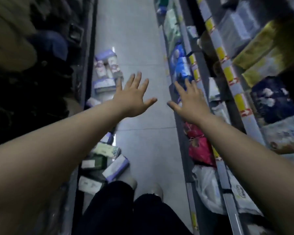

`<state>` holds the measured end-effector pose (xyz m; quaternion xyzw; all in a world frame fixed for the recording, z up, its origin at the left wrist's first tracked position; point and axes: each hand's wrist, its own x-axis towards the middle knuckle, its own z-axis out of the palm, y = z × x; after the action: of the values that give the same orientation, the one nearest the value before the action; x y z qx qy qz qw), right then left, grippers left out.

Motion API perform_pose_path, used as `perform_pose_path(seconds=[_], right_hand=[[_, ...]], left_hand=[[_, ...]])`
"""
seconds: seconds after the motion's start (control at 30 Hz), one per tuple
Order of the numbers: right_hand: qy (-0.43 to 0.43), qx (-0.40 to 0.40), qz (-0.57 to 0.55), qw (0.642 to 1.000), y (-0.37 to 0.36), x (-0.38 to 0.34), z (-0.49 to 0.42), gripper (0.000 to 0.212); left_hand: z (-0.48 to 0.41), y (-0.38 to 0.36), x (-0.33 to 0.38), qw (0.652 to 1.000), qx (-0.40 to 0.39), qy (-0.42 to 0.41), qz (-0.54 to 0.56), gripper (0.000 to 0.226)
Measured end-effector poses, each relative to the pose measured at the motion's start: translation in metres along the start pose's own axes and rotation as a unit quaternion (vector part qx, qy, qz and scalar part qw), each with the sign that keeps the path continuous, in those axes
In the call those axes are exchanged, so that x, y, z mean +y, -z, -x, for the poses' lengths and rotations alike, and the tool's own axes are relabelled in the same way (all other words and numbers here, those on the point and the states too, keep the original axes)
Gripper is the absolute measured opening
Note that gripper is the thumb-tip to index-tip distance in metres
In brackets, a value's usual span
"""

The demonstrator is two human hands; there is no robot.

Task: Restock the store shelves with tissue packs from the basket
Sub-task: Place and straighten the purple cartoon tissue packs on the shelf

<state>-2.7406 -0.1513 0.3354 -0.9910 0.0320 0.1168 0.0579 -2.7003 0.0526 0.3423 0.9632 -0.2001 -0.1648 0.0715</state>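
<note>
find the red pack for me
In the head view, the red pack lies on the lowest right-hand shelf, just below the right hand.

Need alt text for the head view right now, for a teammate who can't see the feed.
Both bare hands, left hand and right hand, stretch forward open and empty, fingers spread, above a grey aisle floor. Tissue packs lie along the floor's left edge; stocked shelves run down the right.

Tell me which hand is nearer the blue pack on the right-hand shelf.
Right. The right hand is spread open with its fingertips just below the blue pack. The left hand, also open and empty, hangs over the aisle floor, farther to the left.
</note>
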Motion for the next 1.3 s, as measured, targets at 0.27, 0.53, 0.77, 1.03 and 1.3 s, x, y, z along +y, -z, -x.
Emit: perform_pose_path(seconds=[0.27,0.53,0.77,1.03,1.3], right_hand=[[0.129,-0.146,-0.004,0.981,-0.178,-0.063,-0.03,0.077],[0.165,-0.24,0.003,0.957,-0.381,-0.109,-0.05,0.076],[0.145,-0.304,0.034,0.941,-0.587,-0.125,-0.078,0.078],[0.023,-0.304,-0.197,0.932,-0.763,-0.124,-0.088,0.077],[-0.231,-0.287,-0.377,0.85,-0.758,-0.103,-0.085,0.052]], left_hand=[[0.032,-0.155,-0.087,0.977,-0.1,0.18,0.06,0.08],[0.052,-0.354,-0.163,0.928,-0.197,0.288,0.13,0.084],[0.064,-0.556,-0.209,0.875,-0.255,0.349,0.218,0.087],[0.042,-0.744,-0.239,0.67,-0.125,0.564,0.467,0.08],[0.051,-0.761,-0.227,0.422,0.039,0.619,0.662,0.083]])
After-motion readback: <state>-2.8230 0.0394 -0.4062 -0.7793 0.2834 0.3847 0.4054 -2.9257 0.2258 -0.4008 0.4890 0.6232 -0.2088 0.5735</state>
